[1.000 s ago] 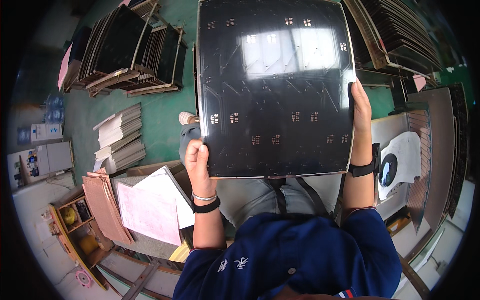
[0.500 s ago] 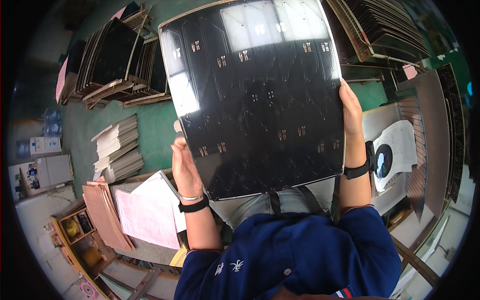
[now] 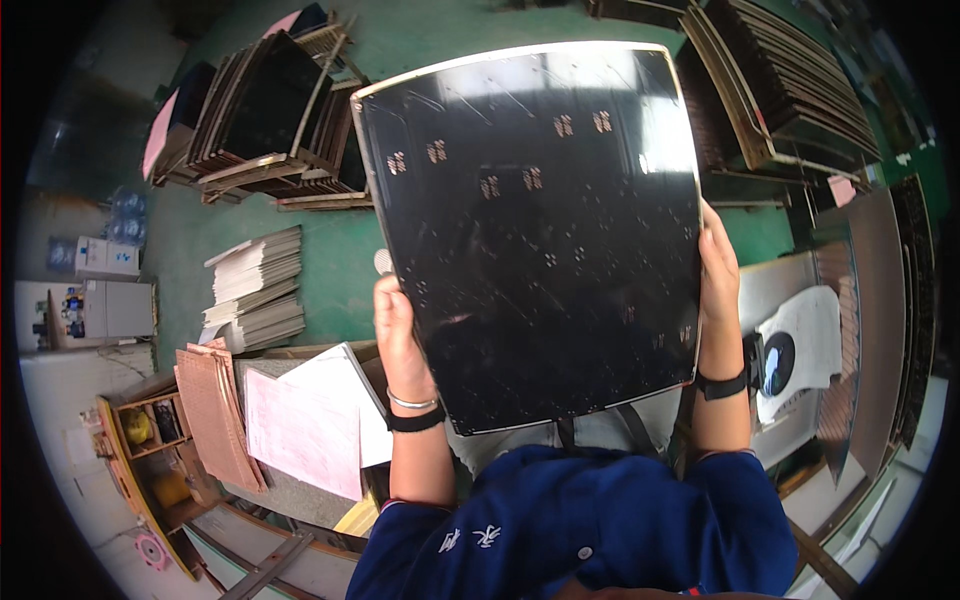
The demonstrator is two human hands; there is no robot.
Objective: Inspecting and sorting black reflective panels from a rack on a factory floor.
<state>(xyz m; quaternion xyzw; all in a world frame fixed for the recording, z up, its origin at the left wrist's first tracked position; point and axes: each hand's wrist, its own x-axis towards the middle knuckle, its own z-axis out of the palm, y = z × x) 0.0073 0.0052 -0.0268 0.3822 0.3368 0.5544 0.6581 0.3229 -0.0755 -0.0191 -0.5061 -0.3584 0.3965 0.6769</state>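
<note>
A large glossy black panel (image 3: 540,290) with a thin pale edge is held up in front of my body. Small groups of copper-coloured marks and dots are scattered over its face, and bright light reflects off the far part. My left hand (image 3: 397,330) grips its left edge, thumb up and the other fingers hidden beneath. On the opposite edge my right hand (image 3: 718,265) is closed, with its fingertips partly behind the panel. A small pale round thing (image 3: 383,262) shows just beyond my left hand; its kind is unclear.
Racks of upright dark panels stand at far left (image 3: 265,110) and far right (image 3: 780,90). A stack of white sheets (image 3: 255,290) lies left. Nearer are brown perforated boards (image 3: 220,415) and pink paper (image 3: 305,430). To the right, white paper (image 3: 815,325) lies beside a leaning grey board (image 3: 878,330).
The panel has come nearer my body, and its far edge now shows whole. Different marks show on its face. My left hand, looser before, has closed on the edge.
</note>
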